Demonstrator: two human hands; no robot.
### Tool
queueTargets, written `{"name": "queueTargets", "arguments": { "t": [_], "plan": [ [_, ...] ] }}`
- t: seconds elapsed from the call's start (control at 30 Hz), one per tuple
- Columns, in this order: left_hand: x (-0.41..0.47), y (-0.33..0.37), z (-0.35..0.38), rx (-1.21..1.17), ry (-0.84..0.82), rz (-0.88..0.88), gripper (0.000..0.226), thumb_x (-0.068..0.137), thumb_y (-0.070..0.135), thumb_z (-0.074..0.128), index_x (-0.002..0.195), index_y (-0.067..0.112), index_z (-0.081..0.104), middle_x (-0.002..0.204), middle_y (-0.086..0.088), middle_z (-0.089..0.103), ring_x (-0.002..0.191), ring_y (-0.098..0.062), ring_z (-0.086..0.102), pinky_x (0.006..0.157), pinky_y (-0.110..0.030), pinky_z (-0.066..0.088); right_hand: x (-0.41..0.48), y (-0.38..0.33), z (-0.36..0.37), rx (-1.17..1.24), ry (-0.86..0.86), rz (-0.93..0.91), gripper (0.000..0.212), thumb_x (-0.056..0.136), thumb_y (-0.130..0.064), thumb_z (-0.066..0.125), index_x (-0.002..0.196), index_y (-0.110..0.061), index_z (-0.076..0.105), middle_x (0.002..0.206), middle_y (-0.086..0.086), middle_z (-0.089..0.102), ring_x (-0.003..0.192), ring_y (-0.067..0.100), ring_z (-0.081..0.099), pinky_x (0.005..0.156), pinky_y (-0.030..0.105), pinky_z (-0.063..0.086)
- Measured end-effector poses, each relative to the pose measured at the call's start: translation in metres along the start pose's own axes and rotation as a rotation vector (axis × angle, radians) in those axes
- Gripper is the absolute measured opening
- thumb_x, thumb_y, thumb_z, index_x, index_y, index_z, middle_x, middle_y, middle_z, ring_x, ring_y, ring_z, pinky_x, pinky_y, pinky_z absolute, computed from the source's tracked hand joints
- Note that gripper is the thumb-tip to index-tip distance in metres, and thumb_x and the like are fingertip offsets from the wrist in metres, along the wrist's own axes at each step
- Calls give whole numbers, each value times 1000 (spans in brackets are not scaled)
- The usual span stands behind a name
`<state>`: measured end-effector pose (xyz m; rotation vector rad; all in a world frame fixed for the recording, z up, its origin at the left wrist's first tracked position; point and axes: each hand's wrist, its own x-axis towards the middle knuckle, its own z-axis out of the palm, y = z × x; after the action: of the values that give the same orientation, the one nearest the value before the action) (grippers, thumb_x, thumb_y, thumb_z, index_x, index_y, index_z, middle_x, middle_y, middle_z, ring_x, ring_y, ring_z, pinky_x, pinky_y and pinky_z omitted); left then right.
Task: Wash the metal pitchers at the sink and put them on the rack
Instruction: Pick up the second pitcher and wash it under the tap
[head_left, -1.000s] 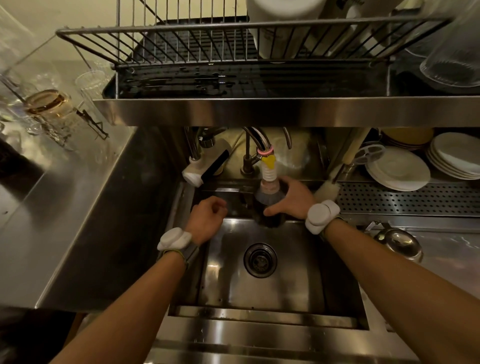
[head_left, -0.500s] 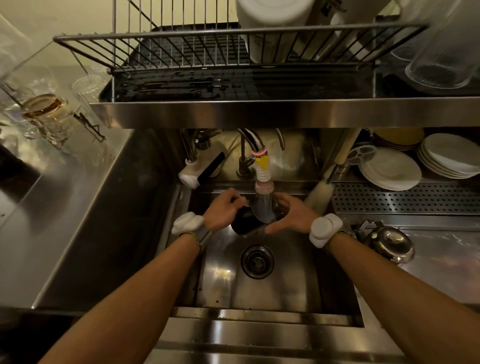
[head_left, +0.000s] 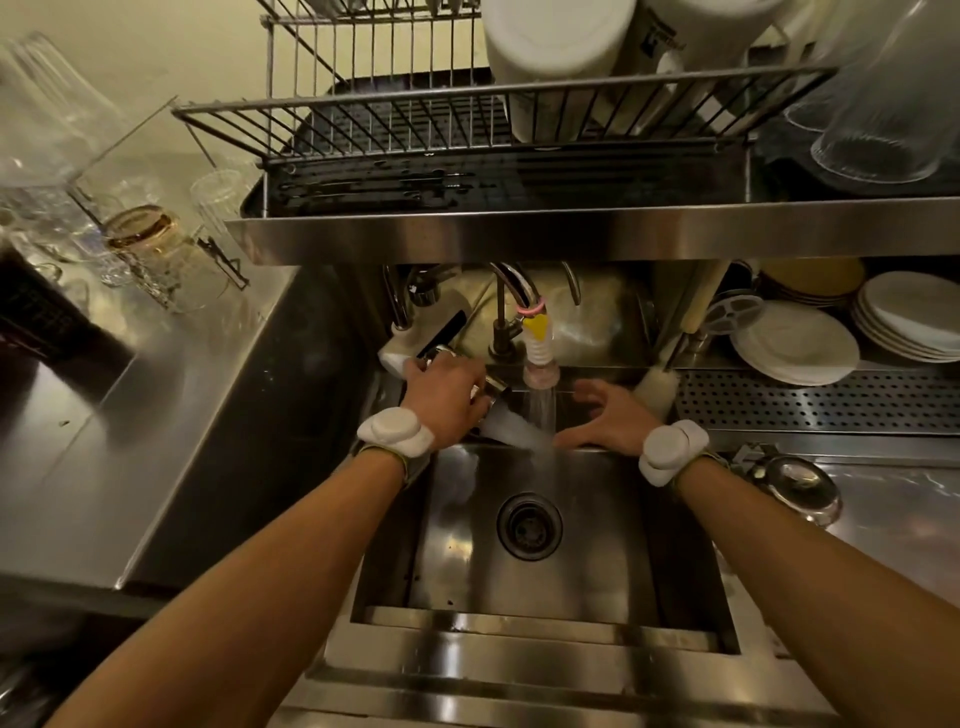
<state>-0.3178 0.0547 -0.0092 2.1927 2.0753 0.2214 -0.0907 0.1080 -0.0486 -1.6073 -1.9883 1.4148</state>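
My left hand (head_left: 447, 400) grips a small metal pitcher (head_left: 491, 388) at the back left of the sink (head_left: 597, 519), mostly hiding it. The pitcher is tilted and water spills from it toward the basin. Water runs from the faucet nozzle (head_left: 540, 358) right beside it. To the right of the stream my right hand (head_left: 608, 418) hovers with its fingers spread, holding nothing. A second metal pitcher (head_left: 797, 486) lies on the counter right of the sink. Above the sink stands the wire rack (head_left: 415, 124) on a steel shelf.
White containers (head_left: 556, 47) and glasses (head_left: 878, 114) fill the rack's right side. Stacked white plates (head_left: 800, 348) sit under the shelf at right, above a perforated drainboard (head_left: 810, 402). Glassware (head_left: 140, 244) crowds the left counter. The drain (head_left: 529, 526) is in the basin's middle.
My left hand took the pitcher and moved it left and up, tilting it so water pours out. My right hand let go of it and opened. The view shifted upward.
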Motion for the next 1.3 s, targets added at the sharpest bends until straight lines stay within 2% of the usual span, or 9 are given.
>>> {"name": "queueTargets", "arguments": {
  "t": [0.13,0.3,0.4,0.53,0.67,0.83,0.97,1.1,1.3],
  "plan": [
    [1,3,-5,41,26,33,14,89,33,55,95,20,56,107,0,61,111,-23,47,96,-46,28,1,-1,-2,28,14,-3,102,56,-31,90,142,-14,38,140,4,49,124,22,49,103,37,42],
    [4,-1,-6,-458,-89,-254,21,93,28,54,98,9,59,88,-3,58,92,-25,60,74,-30,41,-1,0,0,65,-24,1,104,57,-28,89,144,-16,33,142,4,46,126,23,47,101,35,43],
    [-1,1,7,-623,-181,-370,21,97,26,48,101,8,58,91,-5,57,84,-18,55,71,-28,40,-3,4,6,109,-45,-7,108,55,-24,90,145,-17,31,145,8,44,131,24,43,106,37,40],
    [-5,9,26,-924,-214,-449,19,97,23,49,85,12,59,88,-10,57,78,-18,54,71,-31,44,-3,-2,15,120,-67,-68,116,50,-22,92,146,-18,28,145,4,43,135,20,38,108,35,37],
    [0,16,29,-1131,-250,-511,20,98,21,46,83,14,56,85,-13,54,75,-20,52,62,-29,39,1,-13,22,101,28,-119,95,53,-23,91,134,-18,42,126,-3,55,119,17,51,95,26,39],
    [-2,-1,30,-1031,-150,-439,30,98,30,45,99,7,65,96,-8,63,93,-18,57,83,-32,43,-2,-22,19,22,119,-147,88,57,-21,90,132,-16,45,120,-4,54,111,13,49,89,22,37],
    [-2,-17,25,-1037,25,-592,35,98,38,43,104,12,65,95,-4,64,91,-17,58,85,-33,43,0,-36,20,36,170,-184,83,55,-25,90,127,-18,50,120,-2,59,111,16,55,89,25,42],
    [-3,-31,24,-997,2,-594,24,95,35,51,84,20,65,84,-3,65,92,-25,61,80,-32,44,-2,-37,14,0,121,-169,85,55,-24,90,129,-18,49,123,-2,58,113,18,54,89,25,41],
    [-7,-26,27,-835,-50,-529,20,92,28,57,100,14,68,106,-10,70,104,-25,63,85,-28,44,2,-51,7,-64,91,-185,80,53,-29,90,123,-19,53,114,-5,62,106,17,60,84,24,44]
  ]
}}
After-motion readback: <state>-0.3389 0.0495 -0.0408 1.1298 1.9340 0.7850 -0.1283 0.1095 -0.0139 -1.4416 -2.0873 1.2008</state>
